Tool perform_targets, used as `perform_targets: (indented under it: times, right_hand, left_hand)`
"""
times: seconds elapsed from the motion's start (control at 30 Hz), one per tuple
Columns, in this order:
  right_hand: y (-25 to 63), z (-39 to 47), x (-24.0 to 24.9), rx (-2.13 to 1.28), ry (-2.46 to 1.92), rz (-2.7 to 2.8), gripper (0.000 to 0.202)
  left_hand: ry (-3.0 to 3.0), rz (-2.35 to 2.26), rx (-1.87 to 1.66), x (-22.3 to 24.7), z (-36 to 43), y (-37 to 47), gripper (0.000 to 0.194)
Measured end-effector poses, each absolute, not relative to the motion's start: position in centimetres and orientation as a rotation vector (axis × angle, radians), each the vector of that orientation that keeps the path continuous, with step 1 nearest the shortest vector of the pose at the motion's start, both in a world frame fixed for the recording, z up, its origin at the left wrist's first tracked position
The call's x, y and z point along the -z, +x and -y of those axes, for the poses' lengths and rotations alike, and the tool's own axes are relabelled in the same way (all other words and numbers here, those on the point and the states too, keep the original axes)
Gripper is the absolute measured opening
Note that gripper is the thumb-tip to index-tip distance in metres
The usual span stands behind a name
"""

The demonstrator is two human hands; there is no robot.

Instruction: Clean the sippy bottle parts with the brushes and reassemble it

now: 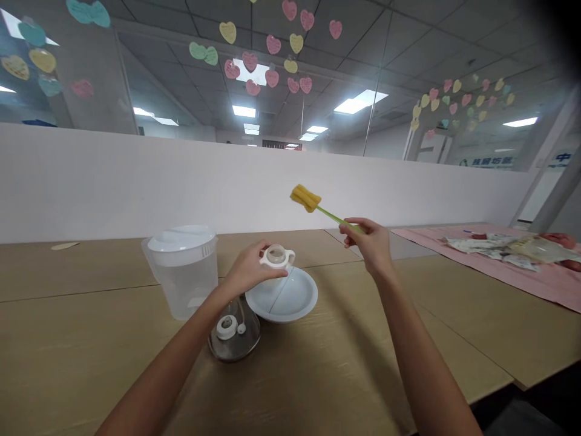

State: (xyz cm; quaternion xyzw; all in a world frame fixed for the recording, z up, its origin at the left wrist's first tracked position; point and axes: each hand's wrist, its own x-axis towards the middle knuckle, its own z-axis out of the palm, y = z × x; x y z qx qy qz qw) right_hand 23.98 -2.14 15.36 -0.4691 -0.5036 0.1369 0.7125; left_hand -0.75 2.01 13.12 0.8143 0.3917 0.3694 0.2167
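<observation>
My left hand [249, 266] is closed around a baby bottle [275, 255] with white side handles; its uncapped mouth faces me. Below the bottle is a white bowl [295, 297]. In my right hand [370, 239] is the thin green handle of a sponge bottle brush [305, 198], pinched between thumb and fingers. The yellow sponge head points up and left, apart from the bottle. On a metal tray [236, 347], partly hidden by my left forearm, lie a white bottle collar [226, 327] and a small white piece with a tube.
A clear plastic pitcher [186, 281] with a white lid stands left of the bowl. At the far right a pink cloth [558, 289] bears papers and reddish items. A low white wall [113, 188] with glass above closes off the table's back.
</observation>
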Motion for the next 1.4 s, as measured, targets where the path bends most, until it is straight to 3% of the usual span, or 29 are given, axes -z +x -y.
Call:
perform_targets:
  times: [0.13, 0.3, 0.53, 0.73, 0.93, 1.03, 1.2, 1.4]
  right_hand:
    - [23.0, 3.0, -18.4, -0.315, -1.111, 1.328, 0.029]
    - [23.1, 2.5, -18.0, -0.404, -1.233, 1.527, 0.027]
    - [21.6, 0.6, -17.2, -0.244, -1.48, 1.754, 0.016]
    - [17.6, -0.4, -16.4, -0.179, -1.453, 1.92, 0.011]
    - [23.4, 1.8, -17.5, -0.24, -1.52, 1.689, 0.02]
    - [26.2, 1.4, -16.7, -0.076, -1.595, 1.458, 0.021]
    - [27.5, -4.0, -12.4, -0.187, -1.956, 1.369, 0.013]
    - [26.6, -7.3, -7.3, -0.772, -2.269, 1.62, 0.006]
  left_hand:
    - [2.342, -1.268, -1.081, -13.1, -3.4, -2.0, 0.059]
    - [2.391, -1.296, -1.035, -13.5, -4.3, -3.3, 0.065]
    - [2.735, -1.453, -0.89, -13.3, -3.9, -2.3, 0.05]
    - [2.869, -1.315, -0.766, -12.3, -3.1, -0.4, 0.046]
    - [2.941, -1.584, -0.859, -12.6, -3.7, -1.2, 0.035]
    - [2.947, -1.574, -0.839, -12.8, -3.7, -1.4, 0.044]
    - [2.51, -1.296, -0.766, -13.2, -1.3, -1.2, 0.091]
    - [2.575, -0.908, -0.41, -12.3, 3.5, 0.4, 0.092]
